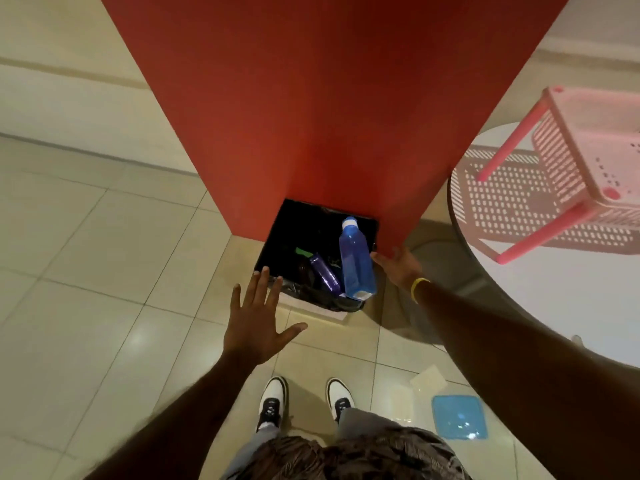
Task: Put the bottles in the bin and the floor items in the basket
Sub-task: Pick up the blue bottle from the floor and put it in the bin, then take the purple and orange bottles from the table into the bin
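- the blue bottle (356, 261) lies in the bin (304, 292), white cap pointing away from the person, its base propped on the near right rim.
- a smaller purple bottle (325, 274) lies just to its left, lower in the black liner.
- the right hand (398, 268) sits just beside the blue bottle at the bin's right edge, fingers loose and gripping nothing; whether a fingertip touches the bottle cannot be told.
- the left hand (256, 320) hovers over the near left corner, fingers spread wide, holding nothing.
- judgement: the bottle step looks all but done. a light push on the propped base would seat the blue bottle fully inside, so it cannot tip out over the rim.
- next, likely, come the floor items: a blue square lid (459, 417) and a pale sheet (428, 378) lie on the tiles, right of the shoes (306, 400).
- the pink basket (519, 202) rests on the white table (571, 299), well apart from those items, so each needs lifting and carrying up.
- hard to make out: the bin's depths are black, and a green scrap and dark shapes there go unidentified. the red pillar (329, 98) hides the floor behind, the right arm covers some tiles, and the basket runs off the frame, its pose unclear.
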Demonstrator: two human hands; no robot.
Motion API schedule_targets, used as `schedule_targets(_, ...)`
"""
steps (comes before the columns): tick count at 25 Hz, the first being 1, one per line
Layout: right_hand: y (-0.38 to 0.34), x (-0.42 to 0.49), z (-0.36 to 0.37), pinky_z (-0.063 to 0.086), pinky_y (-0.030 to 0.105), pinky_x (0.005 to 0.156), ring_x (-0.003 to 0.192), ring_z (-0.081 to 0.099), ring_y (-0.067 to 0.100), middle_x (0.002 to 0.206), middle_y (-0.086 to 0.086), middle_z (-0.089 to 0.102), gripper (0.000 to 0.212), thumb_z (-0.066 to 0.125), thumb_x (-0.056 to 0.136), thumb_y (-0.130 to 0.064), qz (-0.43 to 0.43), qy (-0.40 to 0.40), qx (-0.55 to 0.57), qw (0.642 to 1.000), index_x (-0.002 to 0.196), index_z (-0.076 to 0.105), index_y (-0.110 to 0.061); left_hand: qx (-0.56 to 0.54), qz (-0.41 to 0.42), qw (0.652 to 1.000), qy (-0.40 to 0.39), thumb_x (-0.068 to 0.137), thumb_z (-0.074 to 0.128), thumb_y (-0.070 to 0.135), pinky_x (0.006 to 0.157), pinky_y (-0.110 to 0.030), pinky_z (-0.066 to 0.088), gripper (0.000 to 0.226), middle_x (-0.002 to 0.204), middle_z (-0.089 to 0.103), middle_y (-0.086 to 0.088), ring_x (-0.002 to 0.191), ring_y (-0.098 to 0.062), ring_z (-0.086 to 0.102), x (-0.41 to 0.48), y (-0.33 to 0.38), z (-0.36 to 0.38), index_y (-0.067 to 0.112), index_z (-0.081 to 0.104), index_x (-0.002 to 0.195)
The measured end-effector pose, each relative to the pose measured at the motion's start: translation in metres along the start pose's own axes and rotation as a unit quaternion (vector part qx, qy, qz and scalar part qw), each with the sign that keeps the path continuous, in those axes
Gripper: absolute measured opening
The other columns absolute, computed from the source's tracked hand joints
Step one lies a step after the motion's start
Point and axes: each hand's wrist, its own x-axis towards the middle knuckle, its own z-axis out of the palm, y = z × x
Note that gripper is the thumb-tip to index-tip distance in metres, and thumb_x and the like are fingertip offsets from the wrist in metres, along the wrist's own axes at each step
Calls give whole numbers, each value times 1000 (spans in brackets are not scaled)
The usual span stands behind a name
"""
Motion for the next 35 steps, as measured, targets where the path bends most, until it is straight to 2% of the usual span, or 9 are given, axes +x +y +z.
schedule_targets(4,19,-46,16,47,43,98,113,59,36,125,17,61,44,63,95,-33,45,26,-9,999,130,53,-8,13,60,998,-19,78,17,91,121,-57,4,108,167,3,-12,154,-28,0,33,-39,-12,18,16,158)
schedule_targets(7,54,-94,39,46,44,101,118,57,34,131,18,59,55,66,93,-32,145,46,29,988,137,47,-7,35,112,993,-27,78,15,91,121,-56,3,109,167,3,-12,154,-29,1,58,-63,-19,18,13,158)
schedule_targets(12,86,-165,68,44,32,95,118,58,28,133,15,60,66,75,86,-38,241,104,55,963,139,48,-10,57,201,977,-42,78,15,90,121,-55,2,109,167,0,-13,155,-30,-1,78,-71,-15,17,11,159)
schedule_targets(16,91,-211,80,43,35,103,123,55,25,137,11,56,70,76,83,-38,259,153,53,952,141,45,-13,67,281,955,-64,77,16,90,123,-57,2,110,167,2,-13,154,-31,0,84,-52,-6,17,14,159)
schedule_targets(21,98,-268,93,39,40,110,131,46,25,144,9,50,75,75,84,-43,269,197,8,943,145,41,-16,80,363,926,-70,71,5,92,122,-55,5,115,167,1,-12,155,-29,-1,84,-7,3,19,13,159)
schedule_targets(23,101,-288,97,36,41,113,136,41,25,151,7,43,79,74,84,-46,275,211,-12,938,148,37,-18,74,388,916,-74,70,4,93,121,-54,4,116,167,1,-11,155,-28,-2,79,11,5,19,13,159)
schedule_targets(27,106,-323,104,27,43,120,146,29,24,161,5,29,92,73,82,-50,272,243,-34,931,155,26,-20,63,444,892,-63,70,4,93,121,-56,6,117,166,12,-12,154,-29,8,58,46,11,17,21,157)
schedule_targets(32,125,-364,113,16,47,124,153,13,26,167,5,11,100,71,83,-53,274,281,-23,919,158,12,-23,100,495,861,-63,75,15,92,121,-56,2,112,167,2,-12,155,-28,2,16,83,17,17,11,159)
schedule_targets(35,145,-398,123,6,49,123,154,4,26,168,5,-1,104,64,82,-63,288,287,-40,913,158,4,-27,118,520,845,-50,75,11,92,121,-56,2,111,167,3,-12,154,-29,3,-12,101,18,19,12,159)
